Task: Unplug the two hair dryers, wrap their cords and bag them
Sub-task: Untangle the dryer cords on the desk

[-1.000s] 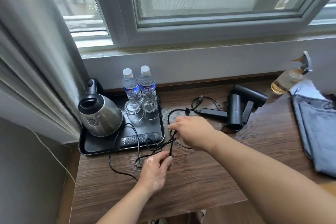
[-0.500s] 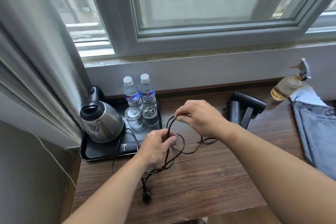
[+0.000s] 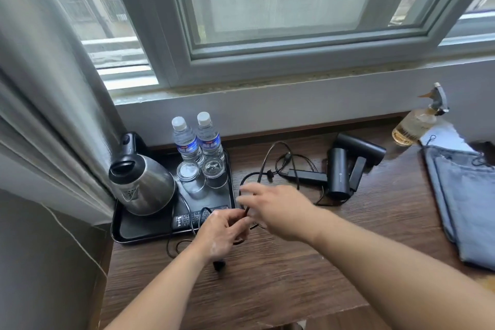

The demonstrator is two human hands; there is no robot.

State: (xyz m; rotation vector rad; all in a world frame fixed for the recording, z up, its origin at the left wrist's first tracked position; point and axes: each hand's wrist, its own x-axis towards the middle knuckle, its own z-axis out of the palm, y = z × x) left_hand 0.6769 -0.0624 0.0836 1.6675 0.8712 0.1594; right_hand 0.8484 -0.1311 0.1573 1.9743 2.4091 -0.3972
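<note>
Two black hair dryers lie on the wooden table: one standing end-on, the other folded behind it. A black cord runs from them in loops toward me. My left hand is closed on gathered loops of that cord, and its plug hangs below the hand. My right hand, blurred, pinches a strand of the same cord just right of the left hand. Grey fabric bags lie flat at the table's right.
A black tray at the left carries a steel kettle, two water bottles, two upturned glasses and a remote. A spray bottle stands at the back right. A curtain hangs at the left.
My right hand has dropped from above the cord loop down to the left hand, laying another turn. More of the cord and both dryers are uncovered now.
</note>
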